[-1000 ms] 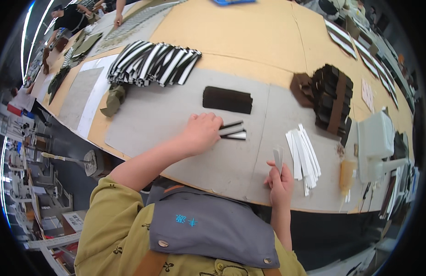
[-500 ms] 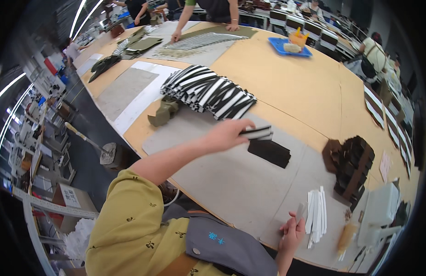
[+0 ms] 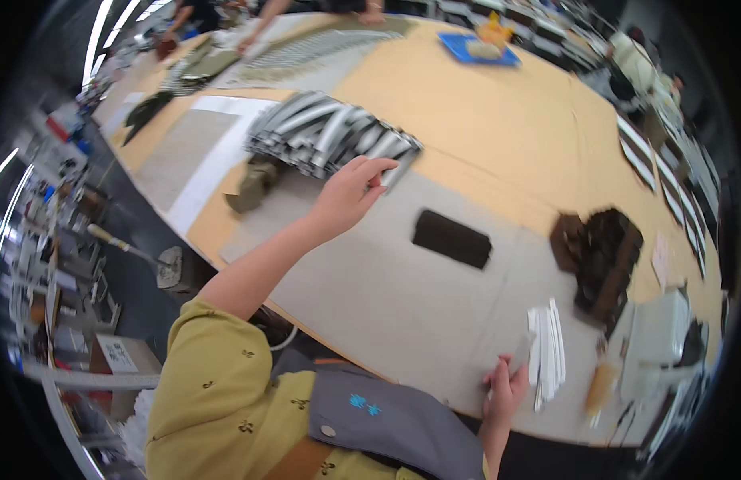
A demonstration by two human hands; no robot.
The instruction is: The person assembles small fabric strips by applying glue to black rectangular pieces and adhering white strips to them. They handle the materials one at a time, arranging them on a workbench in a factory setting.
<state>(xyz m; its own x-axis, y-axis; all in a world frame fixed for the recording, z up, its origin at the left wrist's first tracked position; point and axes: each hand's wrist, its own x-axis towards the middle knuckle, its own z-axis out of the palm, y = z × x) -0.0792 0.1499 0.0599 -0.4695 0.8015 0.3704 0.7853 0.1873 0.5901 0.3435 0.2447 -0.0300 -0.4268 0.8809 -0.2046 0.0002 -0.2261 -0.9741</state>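
Note:
My left hand [image 3: 348, 194] reaches far out across the table and pinches black-and-white striped strips [image 3: 398, 166] at the right end of a long fanned row of the same striped strips [image 3: 322, 132]. My right hand [image 3: 505, 394] rests at the near edge of the grey mat [image 3: 362, 288] and holds a pale grey strip [image 3: 520, 352] upright. It sits just left of a small pile of white strips [image 3: 546, 356]. A dark brown rectangular piece [image 3: 452, 238] lies flat on the mat between my two hands.
A stack of dark brown pieces [image 3: 602, 256] sits at the right, with a white machine [image 3: 658, 328] beyond it. An olive fabric piece [image 3: 254, 184] lies left of the striped row. A blue tray [image 3: 476, 48] and other people's hands [image 3: 250, 40] are at the far end.
My left hand lifted the striped strips off the mat and carried them up and left to the striped row. My right hand stayed by the white strips. The view swung left.

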